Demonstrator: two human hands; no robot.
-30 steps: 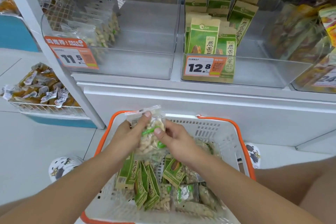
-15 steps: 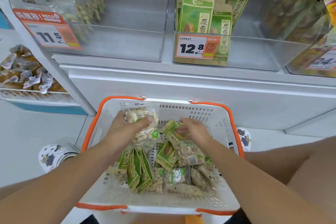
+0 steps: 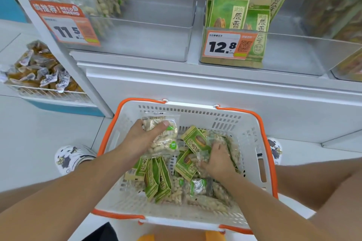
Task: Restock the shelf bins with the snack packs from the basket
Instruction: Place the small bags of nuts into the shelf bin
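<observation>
Shelving point(image 3: 195, 84) in white fills the wall ahead, carrying two clear bins: the left bin point(image 3: 137, 41), tagged 11.5, has clear peanut bags heaped at its left end, and the right bin point(image 3: 293, 55), tagged 12.8, holds upright green seed packs point(image 3: 231, 6). Below sits a white basket point(image 3: 252, 143) with orange handles, full of mixed snack packs. The person's left hand point(image 3: 141, 139) grips a clear peanut pack point(image 3: 162, 137) just above the basket's far left corner, thumb across its face. The right hand point(image 3: 215, 160) is down among the packs, fingers curled round a clear pack point(image 3: 201, 159) beside a green one point(image 3: 196, 141).
</observation>
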